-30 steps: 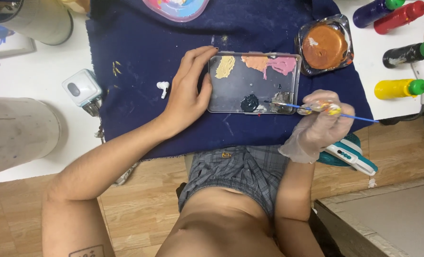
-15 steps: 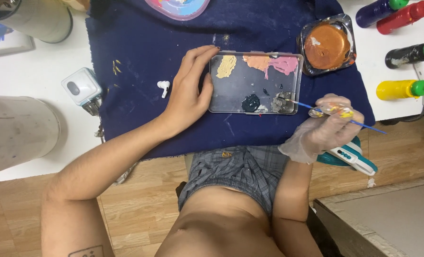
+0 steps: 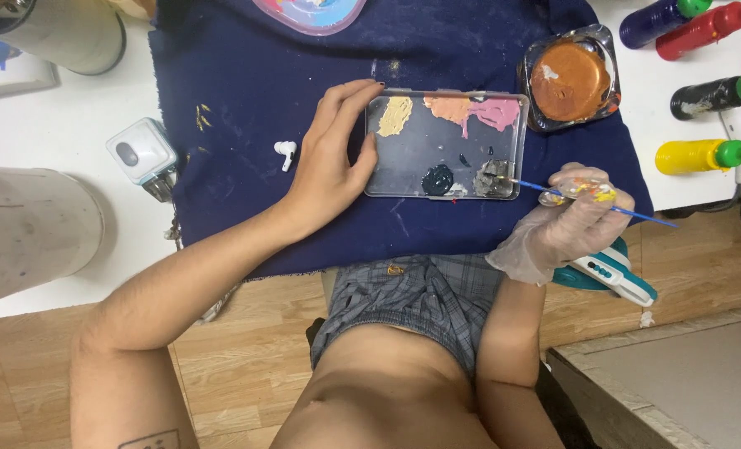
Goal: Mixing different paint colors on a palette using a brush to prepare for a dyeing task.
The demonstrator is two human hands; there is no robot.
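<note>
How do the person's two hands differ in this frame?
The left hand is bare; the right hand wears a thin clear glove smeared with paint. The left hand lies flat, fingers spread, on the edge of the palette tray; the right hand is curled around a thin blue paintbrush. Both are over the dark blue cloth.

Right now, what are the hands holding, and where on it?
Gloved right hand pinches a thin blue paintbrush mid-handle. Left hand presses the palette's left edge.

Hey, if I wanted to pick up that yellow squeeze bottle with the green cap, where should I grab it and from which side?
Grip the yellow squeeze bottle around its broad body, coming down from above. It lies on its side on the white tabletop, its narrow green cap pointing right, so the long sides are exposed.
</note>
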